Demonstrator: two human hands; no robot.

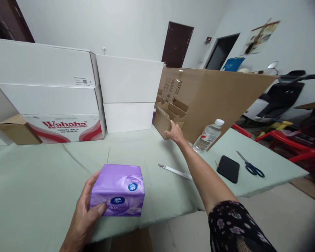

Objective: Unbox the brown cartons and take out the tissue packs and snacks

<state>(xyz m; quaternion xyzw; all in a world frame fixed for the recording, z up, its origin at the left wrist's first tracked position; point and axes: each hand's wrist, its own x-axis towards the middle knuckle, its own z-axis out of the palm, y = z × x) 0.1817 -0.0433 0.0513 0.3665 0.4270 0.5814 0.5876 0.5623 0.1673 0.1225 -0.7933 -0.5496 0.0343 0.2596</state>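
Head view: left hand [85, 210] grips purple tissue pack [117, 185], thumb on front, fingers at left side; light pressure best, soft wrap probably dents. Right of left hand, knife [175, 172]: avoid brushing it with forearm. Bottle [208, 136] just right of right hand [175, 133], easy to knock. Right hand at cardboard box [161, 121]; clamped or loose, cannot tell. Steadiest hold likely on box wall. Big cardboard sheet [212, 92] behind right hand.
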